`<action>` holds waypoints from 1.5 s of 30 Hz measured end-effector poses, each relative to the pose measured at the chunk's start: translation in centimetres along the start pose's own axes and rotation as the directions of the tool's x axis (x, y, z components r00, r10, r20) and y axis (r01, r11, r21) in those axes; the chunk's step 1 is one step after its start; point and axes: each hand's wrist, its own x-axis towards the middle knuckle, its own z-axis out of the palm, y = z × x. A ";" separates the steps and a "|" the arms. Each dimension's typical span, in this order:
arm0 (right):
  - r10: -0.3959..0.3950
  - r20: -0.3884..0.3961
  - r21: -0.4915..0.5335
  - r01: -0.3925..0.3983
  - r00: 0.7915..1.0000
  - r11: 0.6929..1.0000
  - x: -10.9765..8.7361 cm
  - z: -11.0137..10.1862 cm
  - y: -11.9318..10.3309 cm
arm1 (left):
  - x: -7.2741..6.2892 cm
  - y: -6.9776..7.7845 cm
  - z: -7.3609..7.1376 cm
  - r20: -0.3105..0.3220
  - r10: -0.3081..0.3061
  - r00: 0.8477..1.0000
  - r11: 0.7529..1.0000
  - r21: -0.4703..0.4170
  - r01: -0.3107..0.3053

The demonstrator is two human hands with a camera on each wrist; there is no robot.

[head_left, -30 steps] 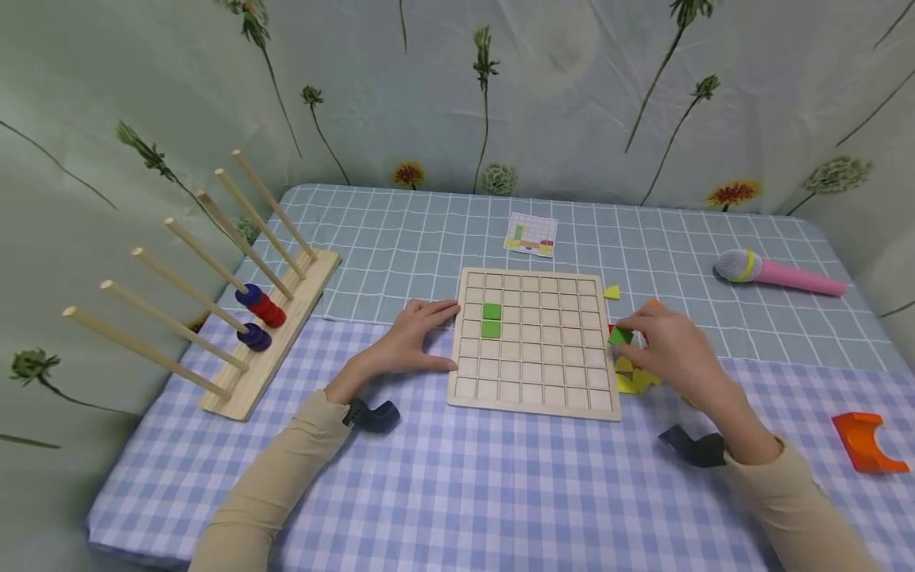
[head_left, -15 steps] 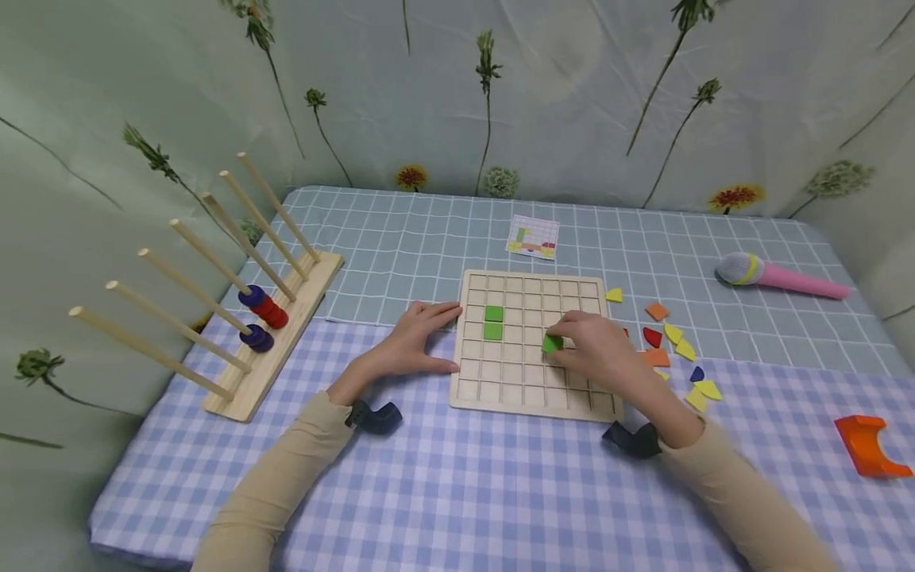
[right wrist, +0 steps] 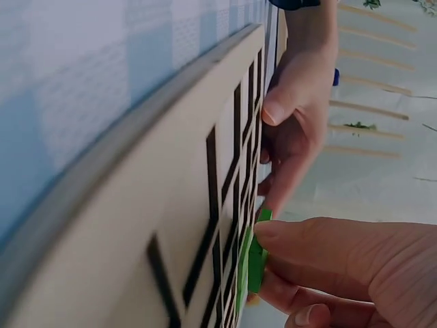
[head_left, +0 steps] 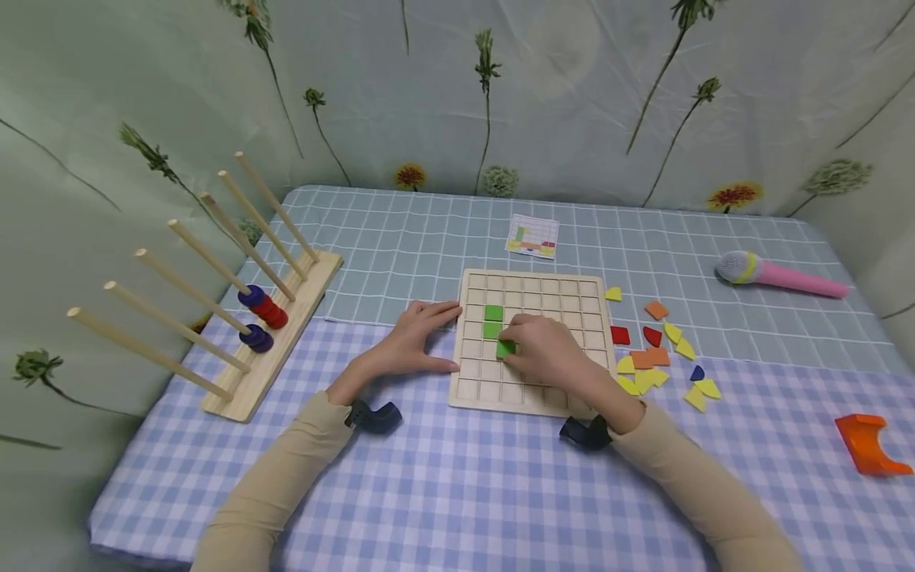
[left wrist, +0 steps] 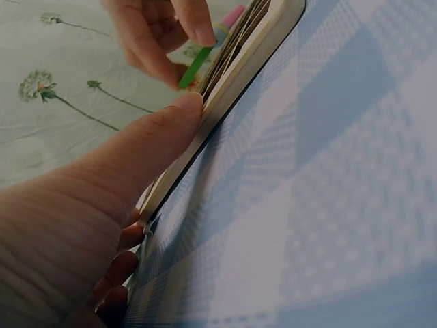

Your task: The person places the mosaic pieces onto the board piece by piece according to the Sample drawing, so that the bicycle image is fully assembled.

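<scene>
A wooden grid board (head_left: 525,396) lies on the cloth, with two green square tiles (head_left: 493,313) set one below the other in its left part. My right hand (head_left: 546,349) pinches a third green tile (right wrist: 257,263) between thumb and fingers, just over the board, below and right of those two. In the left wrist view that tile (left wrist: 196,68) is tilted on edge. My left hand (head_left: 411,340) rests at the board's left edge, its thumb and fingers stretched out and touching the rim.
Loose yellow, orange, red and blue pieces (head_left: 654,356) lie right of the board. Behind it is a printed pattern card (head_left: 532,236). A wooden peg rack (head_left: 275,342) with rings stands at left. A pink microphone (head_left: 782,275) and an orange arch piece (head_left: 866,445) lie at right.
My right hand has carried the green tile leftward from beside the loose pieces, across the board, to near the two placed green tiles. My left hand has stayed at the board's edge.
</scene>
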 end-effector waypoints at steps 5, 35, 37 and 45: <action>-0.005 0.019 -0.006 0.005 1.000 1.000 0.4 0.5 -0.4 | 0.1 0.1 0.3 0.008 0.007 1.000 1.000 -0.006 -0.006; 0.025 -0.105 0.031 -0.022 0.994 0.999 -0.9 -1.0 2.8 | 0.1 0.3 0.0 -0.008 -0.002 1.000 1.000 0.010 0.002; 0.039 -0.138 0.020 -0.036 0.990 0.999 -1.3 -1.3 3.9 | 0.1 0.3 0.0 -0.005 -0.005 1.000 1.000 0.009 0.005; 0.136 -0.184 0.007 -0.137 0.974 0.991 -2.4 -3.2 8.3 | 0.0 0.2 0.0 -0.006 0.001 1.000 1.000 0.020 -0.001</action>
